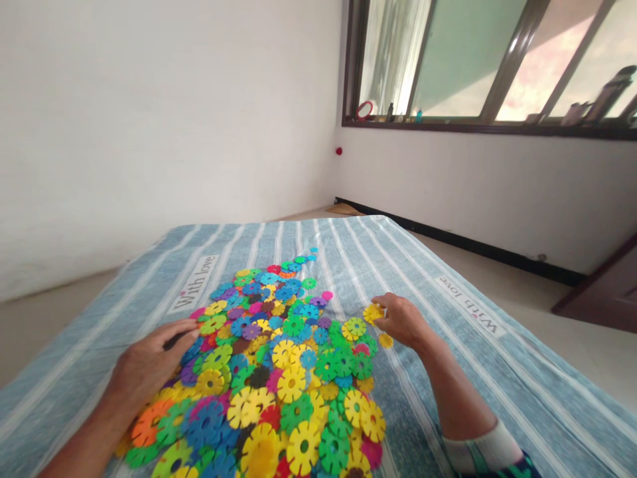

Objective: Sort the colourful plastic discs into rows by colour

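Observation:
A large heap of flat, notched plastic flower discs (279, 358) in yellow, green, blue, pink, orange, purple and red spreads over the cloth. At its right side, my right hand (401, 320) pinches a yellow disc (373, 313) between thumb and fingers, just above the cloth. Below that hand lies a single yellow disc (385, 340). My left hand (156, 358) rests against the heap's left edge, fingers curved, thumb apart from the forefinger. Something dark shows in the gap between them; I cannot tell what. A pink disc (198, 313) lies by its fingertips.
A blue-grey striped cloth (423, 372) with "With love" lettering covers the table. A few small blue discs (313, 250) trail off the far end of the heap. Behind are white walls, and a window ledge (448, 124) with a round red mirror (365, 110) and bottles.

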Demonstrator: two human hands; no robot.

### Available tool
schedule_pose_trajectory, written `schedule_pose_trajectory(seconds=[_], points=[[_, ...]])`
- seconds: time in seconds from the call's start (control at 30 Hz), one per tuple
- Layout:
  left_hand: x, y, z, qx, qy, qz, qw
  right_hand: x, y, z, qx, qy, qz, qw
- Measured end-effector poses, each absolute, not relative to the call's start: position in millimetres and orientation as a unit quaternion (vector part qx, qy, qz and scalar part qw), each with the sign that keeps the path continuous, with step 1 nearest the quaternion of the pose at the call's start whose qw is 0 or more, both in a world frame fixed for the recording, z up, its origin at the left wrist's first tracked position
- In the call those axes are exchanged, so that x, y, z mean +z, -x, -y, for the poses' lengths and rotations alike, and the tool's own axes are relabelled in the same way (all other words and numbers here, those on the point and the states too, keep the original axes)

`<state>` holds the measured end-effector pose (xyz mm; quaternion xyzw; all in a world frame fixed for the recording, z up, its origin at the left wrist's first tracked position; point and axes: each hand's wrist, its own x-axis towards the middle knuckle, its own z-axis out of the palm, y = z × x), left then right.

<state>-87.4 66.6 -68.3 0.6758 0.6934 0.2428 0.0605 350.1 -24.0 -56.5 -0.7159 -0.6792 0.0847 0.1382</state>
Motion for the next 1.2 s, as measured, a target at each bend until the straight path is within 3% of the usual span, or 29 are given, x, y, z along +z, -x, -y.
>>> schedule_pose_trajectory(seconds=[0.33,0.6,0.87,1.2], points=[[-69,88,-67,0.243,-0.68,-0.69,0.055,-54,-338,25,0.073,0.675,0.726,0.109],[-64,82,-64,0.242,-0.669,-0.7,0.061,-58,-348,24,0.08,0.689,0.706,0.143],[-62,80,-62,0.25,-0.671,-0.696,0.057,-54,-370,29,0.149,0.698,0.687,0.134],[-65,83,-64,0.243,-0.673,-0.697,0.056,-57,-360,27,0.117,0.673,0.722,0.11]])
